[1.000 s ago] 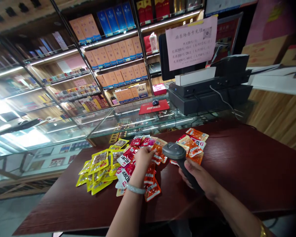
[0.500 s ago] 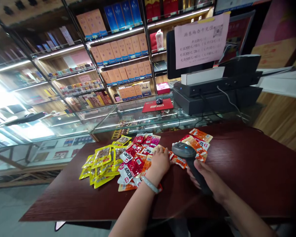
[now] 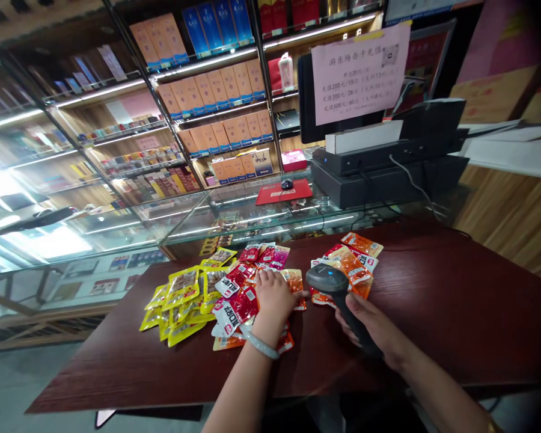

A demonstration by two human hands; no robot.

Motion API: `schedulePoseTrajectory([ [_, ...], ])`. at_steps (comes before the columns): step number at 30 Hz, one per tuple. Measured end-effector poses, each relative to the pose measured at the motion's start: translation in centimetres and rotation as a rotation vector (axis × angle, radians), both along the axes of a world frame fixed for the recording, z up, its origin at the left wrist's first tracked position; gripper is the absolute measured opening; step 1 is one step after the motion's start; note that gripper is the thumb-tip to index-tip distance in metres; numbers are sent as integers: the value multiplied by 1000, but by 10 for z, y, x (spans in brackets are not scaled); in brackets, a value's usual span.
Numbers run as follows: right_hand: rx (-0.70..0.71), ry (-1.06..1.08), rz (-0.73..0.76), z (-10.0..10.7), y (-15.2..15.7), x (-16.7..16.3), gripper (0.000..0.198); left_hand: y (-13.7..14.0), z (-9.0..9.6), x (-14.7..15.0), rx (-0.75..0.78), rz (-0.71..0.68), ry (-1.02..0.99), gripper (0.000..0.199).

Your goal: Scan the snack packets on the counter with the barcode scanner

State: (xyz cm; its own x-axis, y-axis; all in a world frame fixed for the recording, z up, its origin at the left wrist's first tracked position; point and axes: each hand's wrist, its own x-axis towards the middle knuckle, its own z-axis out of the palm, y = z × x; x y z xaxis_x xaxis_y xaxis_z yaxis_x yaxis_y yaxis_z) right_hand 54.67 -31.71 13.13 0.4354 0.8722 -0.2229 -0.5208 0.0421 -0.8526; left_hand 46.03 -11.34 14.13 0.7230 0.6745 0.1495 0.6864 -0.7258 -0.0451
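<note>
"Where are the packets?"
"On the dark red table (image 3: 424,300) — red and orange packets (image 3: 246,304) in the middle, yellow packets (image 3: 183,294) left of them, a smaller mixed heap (image 3: 354,264) on the right."
"And the hands?"
"The grey scanner (image 3: 336,285) is gripped in the right hand (image 3: 374,325), its head by the smaller heap. The left hand (image 3: 275,297) covers part of the middle packets — whether it pinches one, I can't tell."
"Smaller still?"
"A pale bracelet (image 3: 262,346)."

Glossy plastic packets (image 3: 183,287), matt hard-plastic scanner (image 3: 328,278), smooth polished bracelet (image 3: 262,346), dully shiny wood-grain table (image 3: 433,294), smooth reflective glass counter (image 3: 229,208), matt paper sign (image 3: 360,78), smooth cardboard boxes (image 3: 211,93), matt wood-grain side panel (image 3: 509,210)
</note>
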Motion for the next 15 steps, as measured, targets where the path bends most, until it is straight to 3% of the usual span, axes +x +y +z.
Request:
schedulePoseTrajectory([
  [4, 15, -14, 8, 3, -1, -3, 50, 2, 5, 3, -52, -67, 18, 68],
  [11, 13, -22, 3, 11, -2, -3, 52, 5, 5, 8, -118, -71, -197, 32],
  [15, 20, -24, -9, 11, -3, -1, 50, 7, 0, 8, -128, -109, -263, 30],
])
